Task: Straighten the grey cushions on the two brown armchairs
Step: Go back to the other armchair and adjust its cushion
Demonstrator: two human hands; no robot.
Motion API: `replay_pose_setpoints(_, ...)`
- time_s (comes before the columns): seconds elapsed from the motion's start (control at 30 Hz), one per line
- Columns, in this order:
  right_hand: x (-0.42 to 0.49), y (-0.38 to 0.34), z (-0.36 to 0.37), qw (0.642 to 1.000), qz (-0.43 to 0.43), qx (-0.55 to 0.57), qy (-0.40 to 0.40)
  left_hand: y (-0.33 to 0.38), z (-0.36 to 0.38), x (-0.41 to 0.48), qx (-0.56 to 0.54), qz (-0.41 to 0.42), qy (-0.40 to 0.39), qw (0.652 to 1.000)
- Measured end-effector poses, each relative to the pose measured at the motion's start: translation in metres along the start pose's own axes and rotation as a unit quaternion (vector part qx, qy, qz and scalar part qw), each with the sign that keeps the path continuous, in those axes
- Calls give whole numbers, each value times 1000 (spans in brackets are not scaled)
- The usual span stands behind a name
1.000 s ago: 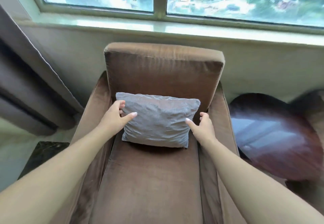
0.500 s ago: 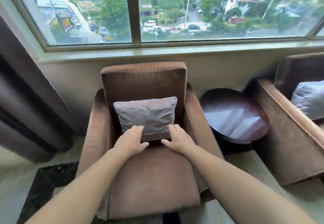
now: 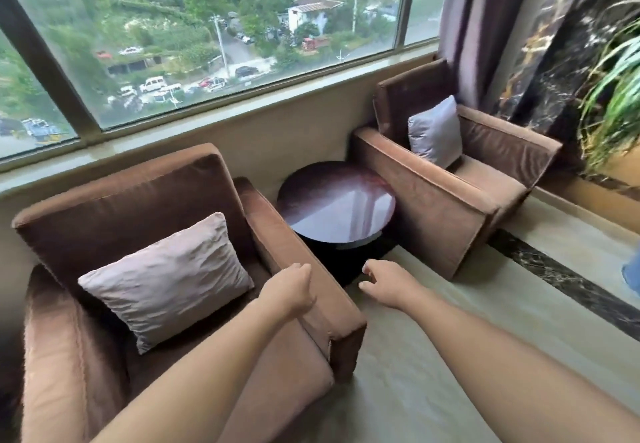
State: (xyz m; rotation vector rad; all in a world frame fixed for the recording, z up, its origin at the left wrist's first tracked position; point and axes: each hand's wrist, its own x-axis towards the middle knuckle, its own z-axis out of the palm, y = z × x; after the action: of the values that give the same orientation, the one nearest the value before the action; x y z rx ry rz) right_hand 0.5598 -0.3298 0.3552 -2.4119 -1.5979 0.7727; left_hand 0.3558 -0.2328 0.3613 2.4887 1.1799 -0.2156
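The near brown armchair (image 3: 104, 207) fills the lower left, and its grey cushion (image 3: 166, 278) leans upright against the backrest. My left hand (image 3: 289, 290) hovers over this chair's right armrest, fingers loosely curled, holding nothing. My right hand (image 3: 384, 281) is in the air above the floor just right of that armrest, fingers apart and empty. The second brown armchair (image 3: 440, 196) stands at the right under the window, with a grey cushion (image 3: 435, 131) propped upright in its back corner.
A round dark glossy side table (image 3: 336, 205) sits between the two chairs. A window sill (image 3: 242, 106) runs behind them, a purple curtain (image 3: 481, 27) hangs at the right, and a green plant (image 3: 613, 96) stands by a marble wall. Pale floor with a dark stripe (image 3: 554, 276) lies right.
Both hands have let go of the near cushion and drawn back to the right. My view has swung right and pulled back, bringing the second armchair fully into sight.
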Motion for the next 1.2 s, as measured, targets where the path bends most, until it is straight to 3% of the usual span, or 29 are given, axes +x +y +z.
replay_pose_setpoints(0.27, -18, 230, -110, 984, 114, 93, 98, 228, 1, 132, 41, 110, -12, 993)
replay_pose_setpoints(0.47, -8, 346, -176, 974, 159, 105, 126, 343, -3, 214, 67, 154, 4, 986)
replay_pose_setpoints(0.67, 68, 423, -230, 982, 143, 67, 100, 405, 6, 324, 49, 155, -5, 987)
replay_pose_setpoints(0.97, 277, 509, -340, 995, 95, 12, 31, 462, -5, 547, 5, 107, -37, 994)
replay_pose_setpoints(1.2, 402, 579, -417, 997, 46, -52, -33, 505, -37, 667, -1, 55, -40, 998)
